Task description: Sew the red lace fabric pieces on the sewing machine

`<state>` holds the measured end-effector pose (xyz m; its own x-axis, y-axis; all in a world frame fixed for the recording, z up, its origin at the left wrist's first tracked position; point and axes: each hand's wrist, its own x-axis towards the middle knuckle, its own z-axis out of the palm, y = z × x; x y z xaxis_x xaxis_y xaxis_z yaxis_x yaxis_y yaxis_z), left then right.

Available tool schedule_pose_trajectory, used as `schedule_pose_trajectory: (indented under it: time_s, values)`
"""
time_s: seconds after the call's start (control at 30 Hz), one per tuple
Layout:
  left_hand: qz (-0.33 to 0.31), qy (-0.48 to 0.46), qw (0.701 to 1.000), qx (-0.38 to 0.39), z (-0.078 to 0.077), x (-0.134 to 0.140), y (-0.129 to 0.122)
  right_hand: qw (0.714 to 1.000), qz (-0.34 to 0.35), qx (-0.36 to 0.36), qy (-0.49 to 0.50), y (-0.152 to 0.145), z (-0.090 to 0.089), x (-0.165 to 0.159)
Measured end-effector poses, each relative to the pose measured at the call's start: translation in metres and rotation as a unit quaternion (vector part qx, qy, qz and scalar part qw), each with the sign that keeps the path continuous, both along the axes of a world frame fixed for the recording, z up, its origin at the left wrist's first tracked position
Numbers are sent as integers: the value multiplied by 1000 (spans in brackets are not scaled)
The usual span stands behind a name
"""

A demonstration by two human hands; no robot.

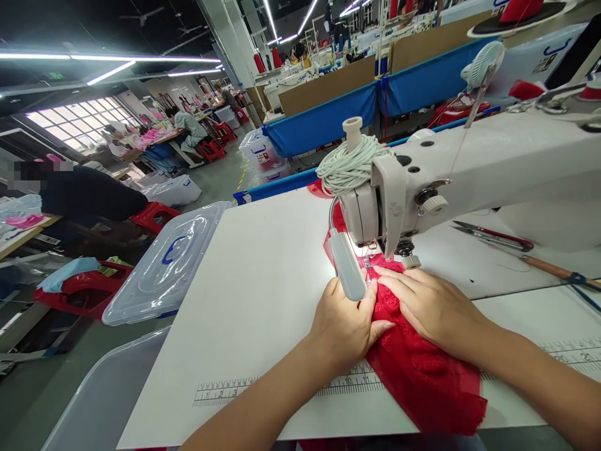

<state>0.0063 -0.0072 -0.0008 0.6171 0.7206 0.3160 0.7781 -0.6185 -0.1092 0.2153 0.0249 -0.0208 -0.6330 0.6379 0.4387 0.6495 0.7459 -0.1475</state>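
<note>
Red lace fabric (417,369) runs from under the needle area of a white sewing machine (469,163) down over the table's front edge. My left hand (345,319) is at the fabric's left edge, its fingers curled and thumb resting on the cloth. Part of its fingers is hidden behind a grey lamp head (347,266). Flat on the fabric's right side lies my right hand (432,307), fingers stretched toward the presser foot (367,260). The lamp lights the spot around the needle.
Thread snips (498,237) and a wooden-handled tool (554,269) lie right of the machine. A printed ruler (350,383) crosses the white table (244,282). Left stands a clear lidded box (173,263); a red stool (87,288) is beyond. People sit at other tables.
</note>
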Motion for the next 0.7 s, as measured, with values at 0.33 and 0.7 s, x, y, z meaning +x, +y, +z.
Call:
schedule_pose_trajectory:
  time_s: [0.33,0.7]
  values:
    - [8,4,1000,-19,2,-2,1,1000,-18,-25,2,-1,-1,-2]
    - [-49,-26,998,27,8,-6,9,999,39,18,33,1,7,1]
